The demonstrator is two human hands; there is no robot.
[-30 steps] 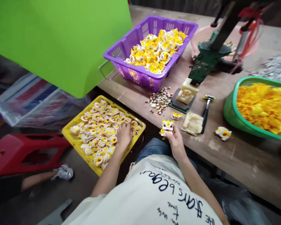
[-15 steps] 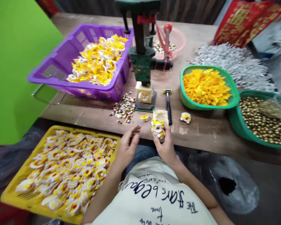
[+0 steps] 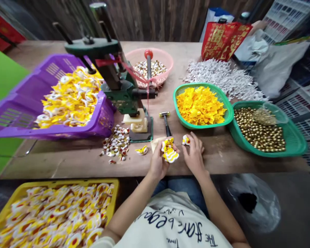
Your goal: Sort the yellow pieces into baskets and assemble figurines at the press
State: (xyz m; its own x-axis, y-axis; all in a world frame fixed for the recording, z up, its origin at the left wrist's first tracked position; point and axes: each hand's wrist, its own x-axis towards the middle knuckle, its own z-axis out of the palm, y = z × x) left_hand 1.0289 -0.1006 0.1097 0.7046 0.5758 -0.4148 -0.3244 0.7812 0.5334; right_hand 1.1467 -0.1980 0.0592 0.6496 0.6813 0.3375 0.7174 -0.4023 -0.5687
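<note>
Worn wooden table (image 3: pixel 243 163) against a dark plank wall (image 3: pixel 155 20). Yellow toy (image 3: pixel 169 151) pinched in left hand (image 3: pixel 158 162); right hand (image 3: pixel 195 155), fingers spread, touching small piece (image 3: pixel 185 140).

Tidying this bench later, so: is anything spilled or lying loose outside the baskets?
Yes. A heap of small red-and-white bits lies loose on the table beside the press, and a pile of white pieces sprawls uncontained behind the green basket.

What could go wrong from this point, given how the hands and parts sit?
The left hand pinches the lion figure only at its edge, over the table lip, so it may slip into the lap. The right hand reaching the small piece could knock the hammer alongside.
</note>
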